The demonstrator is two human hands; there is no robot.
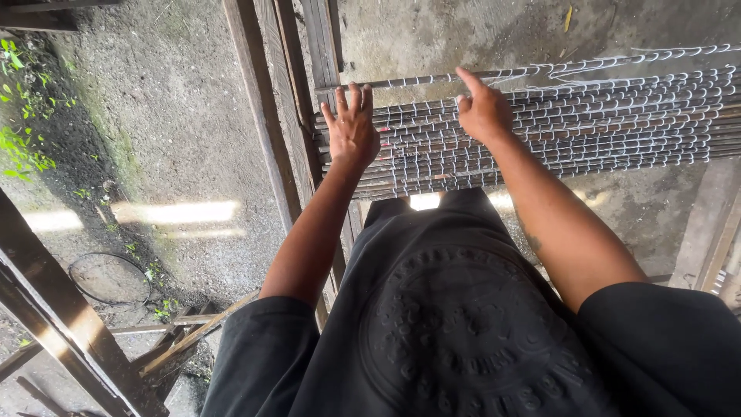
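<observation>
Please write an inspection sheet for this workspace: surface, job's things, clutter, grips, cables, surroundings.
Surface: a wooden frame with long beams, standing over bare ground.
Job's things: a mat of thin dark slats tied side by side with white cord; one slat lies a little apart at the far edge.
Clutter: loose wooden sticks and a wire ring on the ground at the left.
Grips: left hand lies flat, fingers spread, on the mat's end; right hand rests on the mat, forefinger reaching to the far slat. Neither holds anything.
Cables: nothing seen.
Surroundings: grey dirt floor, green plants at the left edge, a patch of sunlight.
</observation>
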